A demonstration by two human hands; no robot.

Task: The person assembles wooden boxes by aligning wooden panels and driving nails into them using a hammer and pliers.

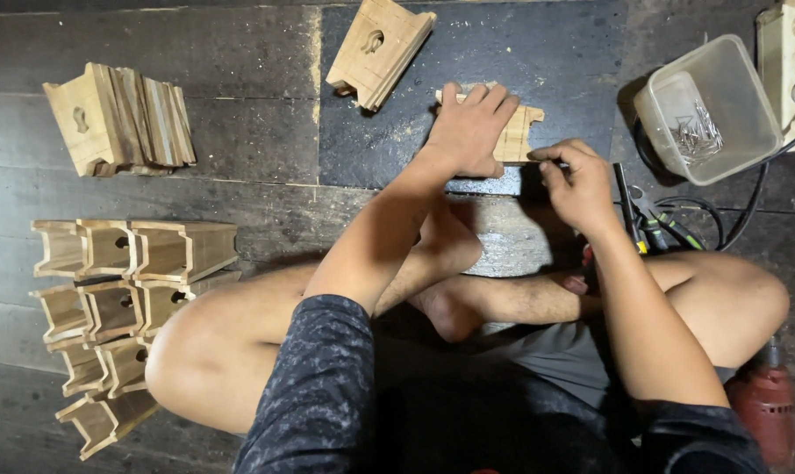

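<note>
In the head view, a person is sitting cross-legged on a dark plank floor (239, 189), and a flat wooden piece (519, 132) with notched edges is lying on a dark mat (468, 53) in front of the crossed feet. The left hand (469, 130) is lying spread and flat over the left part of that wooden piece, pressing it down with fingers extended rather than curled. The right hand (577, 180) is sitting just right of the wooden piece at its lower right corner, its thumb and forefinger pinching together at the edge; whatever small thing they are pinching is too small to tell. Well to the right of the wooden piece, a clear plastic tub (709, 110) is standing on the floor, holding a small cluster of metal screws or nails (698, 133). Between the tub and the right hand, pliers-like tools (648, 219) with dark handles are lying beside a black cable (748, 211). Just above and left of the wooden piece, a stack of similar boards with a keyhole cut (380, 48) is lying tilted. Far left of it, another stack of boards (121, 118) is resting, and below that, open wooden boxes (121, 307) are crowding together.
</note>
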